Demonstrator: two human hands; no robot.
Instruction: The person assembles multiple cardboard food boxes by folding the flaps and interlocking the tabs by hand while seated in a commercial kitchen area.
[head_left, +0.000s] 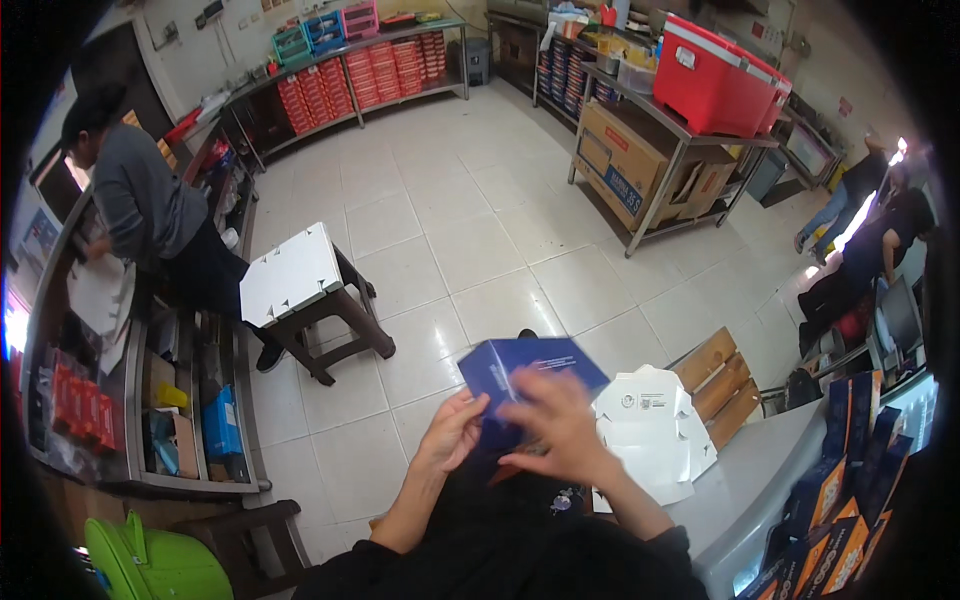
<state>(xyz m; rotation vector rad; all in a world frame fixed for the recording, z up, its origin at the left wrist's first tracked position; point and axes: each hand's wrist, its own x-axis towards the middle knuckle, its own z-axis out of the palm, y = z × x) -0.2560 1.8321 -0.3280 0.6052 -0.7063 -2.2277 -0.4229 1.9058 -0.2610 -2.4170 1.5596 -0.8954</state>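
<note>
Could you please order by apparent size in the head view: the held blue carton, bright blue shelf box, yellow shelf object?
1. Blue carton, partly covered by left hand and right hand
2. Bright blue box
3. Yellow object

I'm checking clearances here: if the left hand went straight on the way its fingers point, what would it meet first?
Most likely the dark blue carton: the left hand seems to be gripping its left side, though exact depth is unclear in this view.
</note>
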